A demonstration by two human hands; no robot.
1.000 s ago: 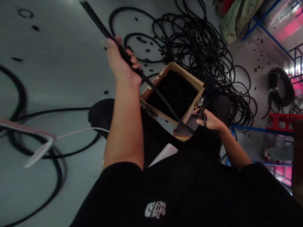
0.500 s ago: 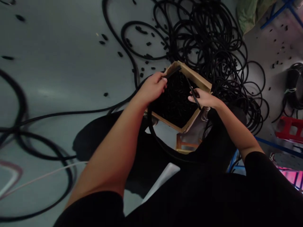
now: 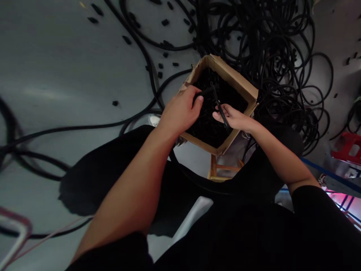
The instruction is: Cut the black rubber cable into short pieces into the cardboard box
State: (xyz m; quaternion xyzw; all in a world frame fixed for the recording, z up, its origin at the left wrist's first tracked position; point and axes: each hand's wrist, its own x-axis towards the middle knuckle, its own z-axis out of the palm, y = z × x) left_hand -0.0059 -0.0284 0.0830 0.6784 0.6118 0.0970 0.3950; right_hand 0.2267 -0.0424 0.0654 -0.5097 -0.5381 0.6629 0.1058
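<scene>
My left hand (image 3: 183, 109) is closed around a black rubber hose (image 3: 203, 92), whose free end sticks out past my fingers over the cardboard box (image 3: 235, 77). In my right hand (image 3: 232, 117) is a pair of black-handled scissors (image 3: 221, 110), pointing up and left. The blades meet or cross the hose near its tip; whether they are apart is too small to tell. Below both hands, the box is filled with many short black pieces (image 3: 216, 131). The hose appears to run on from my left hand toward my lap, partly hidden by my hand and dark clothing.
Behind the box lies a large tangle of black hose (image 3: 262, 41). Short black pieces (image 3: 126, 39) are scattered on the grey floor (image 3: 56, 67). A wooden stool (image 3: 214, 167) shows below the box, and a red plastic object (image 3: 346, 147) stands at the right.
The scissors have moved left, onto the hose near its tip. More of the hose's end shows beyond my left hand. The camera view has shifted, and the box sits slightly higher.
</scene>
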